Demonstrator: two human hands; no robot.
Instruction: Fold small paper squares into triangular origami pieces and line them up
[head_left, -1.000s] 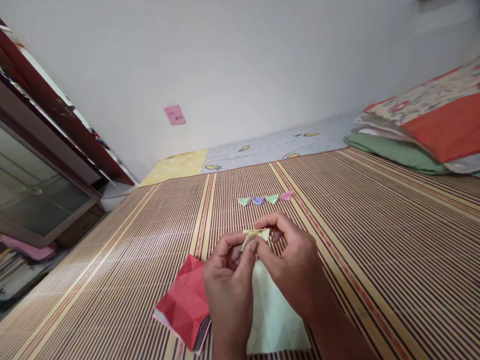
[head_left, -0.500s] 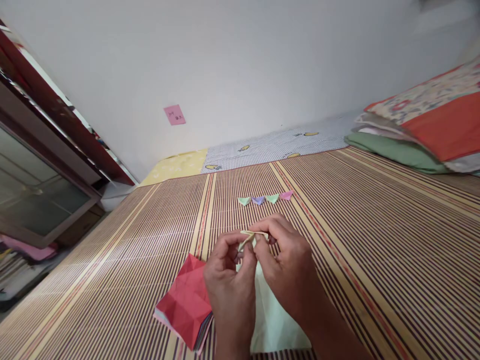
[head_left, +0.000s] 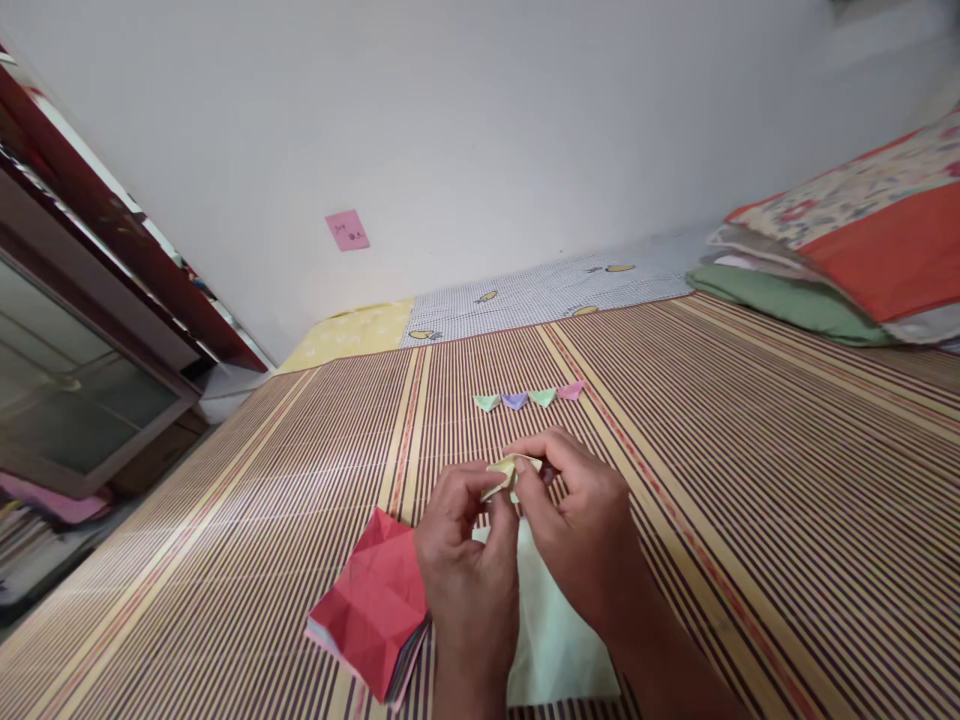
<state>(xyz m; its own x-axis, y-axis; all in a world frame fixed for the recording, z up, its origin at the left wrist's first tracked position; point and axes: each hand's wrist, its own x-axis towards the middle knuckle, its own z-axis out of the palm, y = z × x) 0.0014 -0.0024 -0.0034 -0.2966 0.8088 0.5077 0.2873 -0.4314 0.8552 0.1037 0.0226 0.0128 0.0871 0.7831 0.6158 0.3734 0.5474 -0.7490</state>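
A small folded piece of pale yellow paper (head_left: 513, 470) is held up between both hands. My left hand (head_left: 466, 555) pinches its left side with thumb and fingers. On the right side, my right hand (head_left: 581, 520) grips it the same way, the thumb pressing near its middle. My fingers cover part of the folds. Beneath my hands lies a pale green sheet of paper (head_left: 559, 630), partly hidden by them. A stack of creased paper with a red sheet (head_left: 375, 605) on top rests left of my left hand.
Several small folded paper pieces (head_left: 515, 400) stand in a row beyond my hands on the striped mat (head_left: 315, 480). Folded bedding (head_left: 885, 250) is piled at the far right. A pink note (head_left: 347, 230) sticks to the white wall (head_left: 487, 120).
Both hands have shifted slightly right with the pale yellow paper. Its folds now appear at a different angle, with more of the inner surface showing. The papers on the mat stay put.
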